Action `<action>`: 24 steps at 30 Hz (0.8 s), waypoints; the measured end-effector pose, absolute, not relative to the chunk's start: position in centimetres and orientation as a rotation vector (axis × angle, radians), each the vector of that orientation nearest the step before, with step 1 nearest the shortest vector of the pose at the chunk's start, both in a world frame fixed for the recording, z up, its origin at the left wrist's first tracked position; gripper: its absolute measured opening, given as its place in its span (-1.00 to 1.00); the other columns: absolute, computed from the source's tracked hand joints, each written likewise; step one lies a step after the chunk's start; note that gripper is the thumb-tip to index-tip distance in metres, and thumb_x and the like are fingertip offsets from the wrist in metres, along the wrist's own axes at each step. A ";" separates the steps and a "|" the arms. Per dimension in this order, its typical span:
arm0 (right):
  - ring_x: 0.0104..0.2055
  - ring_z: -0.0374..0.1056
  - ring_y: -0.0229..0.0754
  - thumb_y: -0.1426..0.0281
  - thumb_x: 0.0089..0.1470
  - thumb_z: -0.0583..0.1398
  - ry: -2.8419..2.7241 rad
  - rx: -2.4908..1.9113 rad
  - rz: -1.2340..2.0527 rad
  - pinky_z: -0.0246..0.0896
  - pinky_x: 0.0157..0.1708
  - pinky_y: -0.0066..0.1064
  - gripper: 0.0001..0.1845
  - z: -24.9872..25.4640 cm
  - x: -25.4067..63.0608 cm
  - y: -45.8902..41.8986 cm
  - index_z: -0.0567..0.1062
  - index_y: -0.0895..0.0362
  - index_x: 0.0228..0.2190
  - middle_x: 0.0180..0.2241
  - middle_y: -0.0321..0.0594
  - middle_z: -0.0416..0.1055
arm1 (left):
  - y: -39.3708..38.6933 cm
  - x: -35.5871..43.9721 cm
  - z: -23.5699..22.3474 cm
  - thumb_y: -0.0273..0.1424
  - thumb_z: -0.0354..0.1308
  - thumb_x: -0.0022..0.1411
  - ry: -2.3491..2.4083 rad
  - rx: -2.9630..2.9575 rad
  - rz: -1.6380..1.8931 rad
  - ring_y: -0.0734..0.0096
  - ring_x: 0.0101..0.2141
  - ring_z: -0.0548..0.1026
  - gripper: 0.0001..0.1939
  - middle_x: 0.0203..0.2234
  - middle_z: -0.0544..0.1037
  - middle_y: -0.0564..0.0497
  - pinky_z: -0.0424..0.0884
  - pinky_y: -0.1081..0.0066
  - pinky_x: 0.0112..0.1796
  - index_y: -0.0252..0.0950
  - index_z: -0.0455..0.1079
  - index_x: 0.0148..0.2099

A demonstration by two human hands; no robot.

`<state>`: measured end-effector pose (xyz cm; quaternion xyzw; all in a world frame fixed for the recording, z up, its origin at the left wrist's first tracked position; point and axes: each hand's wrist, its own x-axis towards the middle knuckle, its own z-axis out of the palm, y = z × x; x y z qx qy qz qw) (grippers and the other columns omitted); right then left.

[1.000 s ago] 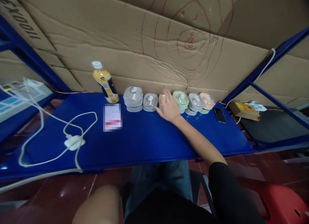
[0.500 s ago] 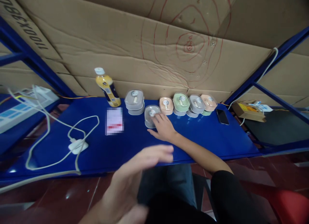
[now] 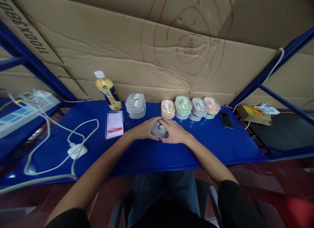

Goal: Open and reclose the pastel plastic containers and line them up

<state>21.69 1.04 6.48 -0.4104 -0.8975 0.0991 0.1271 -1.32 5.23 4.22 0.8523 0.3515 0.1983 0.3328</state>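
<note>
I have the grey lidded container over the worktop, fingers of left hand and right hand curled round its sides, the soundest hold for presumably light, stiff, slick plastic.

Held box apparently grey (the table, blue).

Landmark: the unstacked peach box. To its left, a bare strip of tabletop gives passage as far as the grey stack. To its right, the green box stands just beside, obstructing. Behind it, the cardboard wall bars access. In front, left hand and right hand, around a small grey box, obstruct.
</note>
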 end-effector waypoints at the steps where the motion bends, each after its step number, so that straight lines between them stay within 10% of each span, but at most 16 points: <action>1: 0.30 0.30 0.26 0.12 -0.05 0.46 -2.611 -1.134 0.300 0.28 0.23 0.08 0.07 6.2 22.3 1.2 0.20 0.15 0.37 0.31 0.17 0.28 | 5.4 -1.1 3.8 -0.07 0.56 -0.17 0.905 2.209 0.542 -0.24 0.34 0.32 0.20 0.38 0.32 -0.29 0.22 -0.07 0.35 -0.26 0.13 0.45; 9: 0.33 0.31 0.16 0.00 0.04 0.43 -2.360 -0.985 0.464 0.25 0.33 0.03 -0.01 4.1 25.6 1.8 0.26 0.13 0.33 0.30 0.12 0.33 | 3.4 -0.3 1.4 -0.12 0.53 -0.04 0.998 2.197 0.729 -0.23 0.33 0.34 0.16 0.36 0.33 -0.29 0.26 -0.09 0.34 -0.27 0.06 0.49; 16: 0.28 0.40 0.16 0.18 0.05 0.42 -2.198 -1.072 0.665 0.29 0.30 0.10 -0.09 3.4 31.6 2.5 0.25 0.03 0.34 0.26 0.03 0.42 | 2.9 -0.6 0.9 -0.23 0.38 0.27 0.872 2.490 0.802 -0.09 0.29 0.35 -0.49 0.27 0.32 -0.24 0.36 -0.04 0.29 -0.19 0.50 0.24; 24: 0.31 0.38 0.19 0.09 0.06 0.43 -2.110 -1.176 0.736 0.25 0.33 0.16 -0.12 3.4 33.8 3.3 0.31 0.00 0.32 0.29 -0.01 0.41 | 3.5 -1.7 1.8 -0.15 0.22 0.40 0.952 2.454 0.851 -0.07 0.29 0.35 -0.60 0.27 0.30 -0.24 0.33 -0.04 0.32 -0.23 0.57 0.16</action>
